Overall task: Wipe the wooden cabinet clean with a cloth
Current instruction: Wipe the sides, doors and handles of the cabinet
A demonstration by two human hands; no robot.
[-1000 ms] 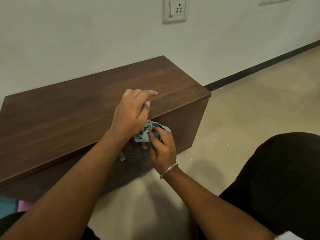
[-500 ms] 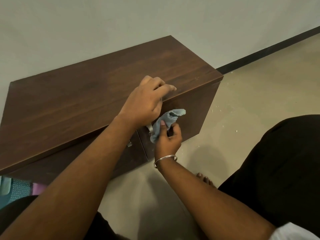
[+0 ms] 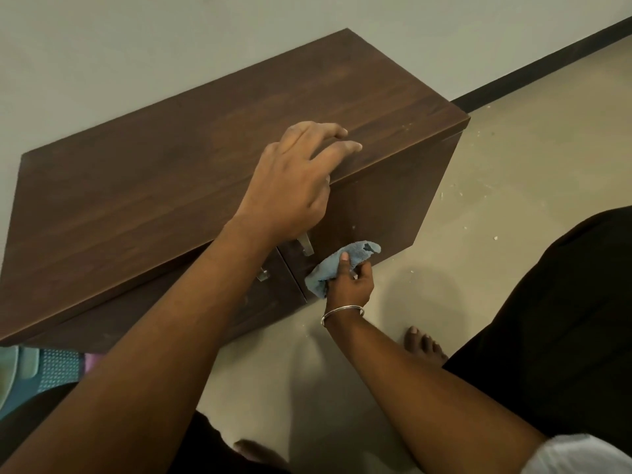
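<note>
Right hand (image 3: 349, 285) grips blue cloth (image 3: 342, 265) against cabinet (image 3: 171, 186) front, right of metal handle (image 3: 305, 244). Left hand (image 3: 294, 186) flat on top edge, fingers spread. Bangle (image 3: 342, 313) on right wrist; bare foot (image 3: 424, 347) near. Cloth lower than half second ago.

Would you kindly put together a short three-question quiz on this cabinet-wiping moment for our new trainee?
1. True or false: the left hand grips the blue cloth.
2. Which part of the wooden cabinet is the cloth against? A) the top B) the front of the right-hand door C) the end panel
3. Fill in: on the wrist of the right hand sits a thin metal ____.

Key
1. False: the left hand rests on the cabinet's top front edge, and the right hand's fingers hold the cloth.
2. B, low on the door, right of its metal handle.
3. bangle.
</note>
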